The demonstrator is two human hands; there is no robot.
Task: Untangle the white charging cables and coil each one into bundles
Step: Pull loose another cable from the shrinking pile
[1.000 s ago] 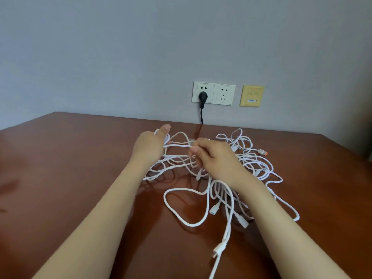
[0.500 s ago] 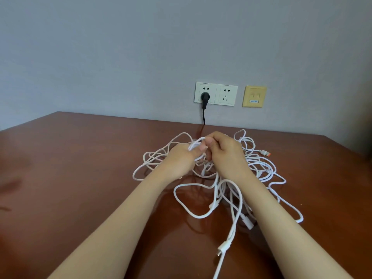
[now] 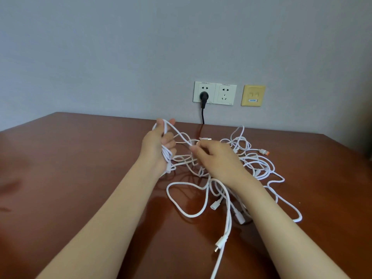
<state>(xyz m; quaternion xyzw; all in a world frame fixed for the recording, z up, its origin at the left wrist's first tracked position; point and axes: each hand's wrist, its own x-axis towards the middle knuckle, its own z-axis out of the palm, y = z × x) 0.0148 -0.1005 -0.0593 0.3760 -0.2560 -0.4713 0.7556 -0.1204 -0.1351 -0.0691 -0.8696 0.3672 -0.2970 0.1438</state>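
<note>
The white charging cables [image 3: 257, 168] lie tangled on the desk [image 3: 80, 178], toward its far edge and right of the middle. The left hand [image 3: 159, 146] has its grip curled round several gathered loops, lifted off the surface; the right hand [image 3: 219, 160] pinches one strand just beside it. To do this well, follow a single cable only — let the right grip slide along it and ease crossings apart, since tugging would likely tighten knots. The loose plug [image 3: 221, 243] near the front edge looks a good end to trace.
</note>
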